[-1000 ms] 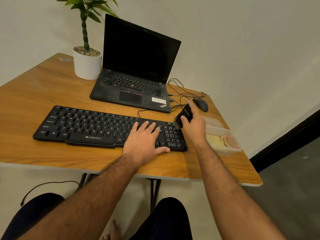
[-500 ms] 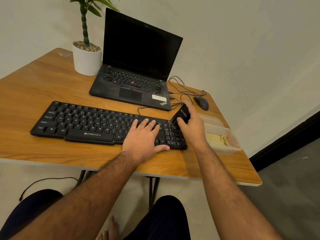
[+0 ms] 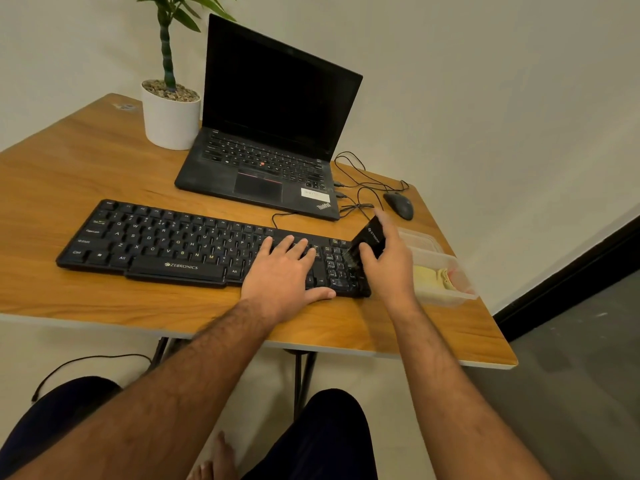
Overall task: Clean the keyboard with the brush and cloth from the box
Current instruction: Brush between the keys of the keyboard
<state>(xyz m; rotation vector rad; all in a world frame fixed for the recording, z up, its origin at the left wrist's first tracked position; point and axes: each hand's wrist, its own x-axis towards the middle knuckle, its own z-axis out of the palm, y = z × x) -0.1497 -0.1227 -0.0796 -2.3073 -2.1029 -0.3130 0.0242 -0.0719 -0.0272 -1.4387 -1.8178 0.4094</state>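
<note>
Zebronics keyboard (image 3: 180,244) steadied by left hand (image 3: 282,275), fingers spread flat. Brush (image 3: 367,242) pinched by right hand (image 3: 389,268), bristles apparently at numpad. Cloth (image 3: 433,277) left in box (image 3: 450,296); wiping not begun.

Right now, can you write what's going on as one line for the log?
step: brushing number pad | right hand: holds brush | left hand: flat on keyboard | cloth: in box

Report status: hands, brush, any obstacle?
Left hand flat on keyboard. Right hand grips brush, bristles on number pad. Nothing in the way.
</note>
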